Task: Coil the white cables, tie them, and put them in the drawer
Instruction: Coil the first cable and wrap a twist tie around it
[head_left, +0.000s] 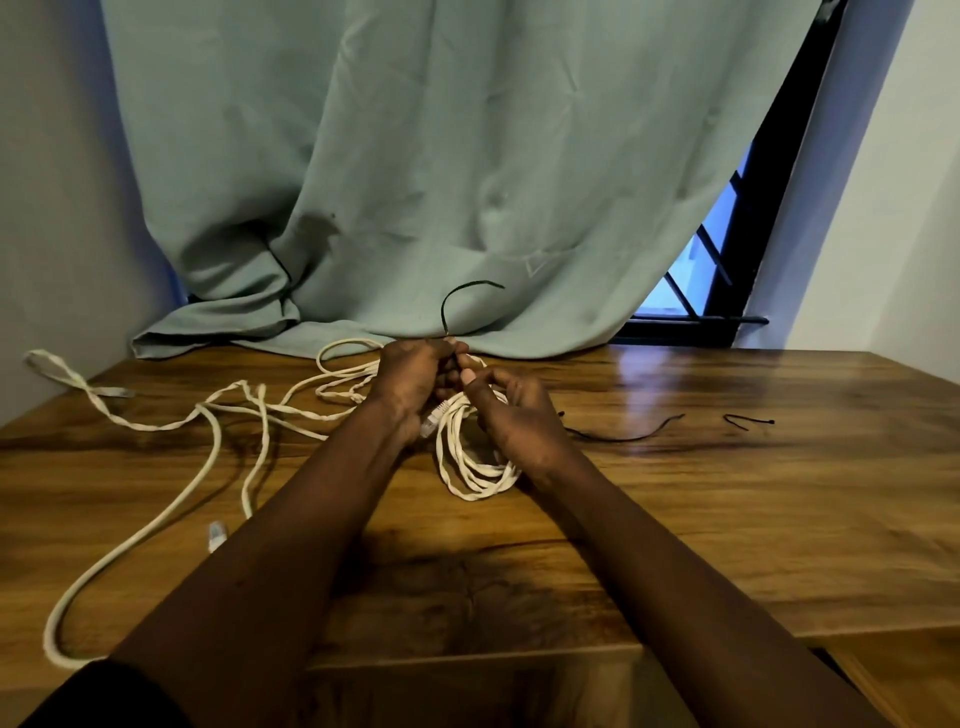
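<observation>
A coiled white cable (470, 467) hangs between my hands above the wooden table (675, 493), its clear plug (434, 418) pointing down at my left wrist. My left hand (415, 379) grips the top of the coil and pinches a black tie (457, 301) that curls up in front of the curtain. My right hand (514, 415) holds the coil's right side, thumb and forefinger close to the tie. Loose white cables (208, 415) sprawl over the table's left half, one with a clear plug (215, 535) near the front.
Two spare black ties lie on the table to the right, a long one (628, 434) and a short bent one (748, 421). A green curtain (415, 182) drapes onto the table's back edge. A dark window frame (727, 291) shows at right.
</observation>
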